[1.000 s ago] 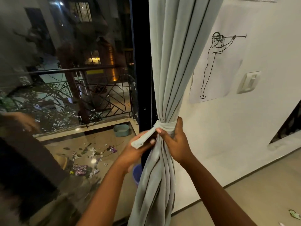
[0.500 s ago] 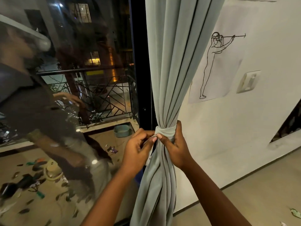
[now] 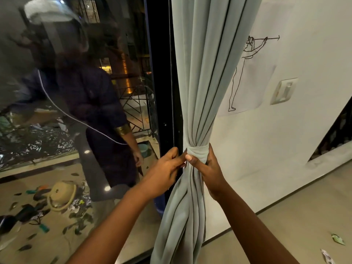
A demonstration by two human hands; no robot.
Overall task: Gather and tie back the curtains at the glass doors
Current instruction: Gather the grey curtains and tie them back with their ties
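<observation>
Curtain: pale grey-green, hangs gathered into one bunch at the right edge of the glass door, against the dark door frame; white wall just beside it on the right
Tie band: same cloth, wrapped around the bunch at its narrowest point; folds fan out above and below it
Left hand: at the left side of the band, fingers curled in and pinching at the band's left edge; what exactly sits between them is hidden, likely the loose end
Right hand: clasps the bunch at the band from the right, thumb across the front, other fingers round the back; clenched on cloth
Contact: both hands touching the band, thumbs close together at its front left
Step in hand: judged as finishing the tie, tucking or cinching the end so the wrap holds
Progress: this curtain looks gathered and bound; fastening not confirmed secure
Next move calls for: firm pull or tuck with the left hand while the right keeps the bunch from twisting, then a slow release to test the hold
Risk: band may slacken once both hands let go
Surroundings: line drawing and wall switch on the wall; scraps on the floor; reflection in the glass
</observation>
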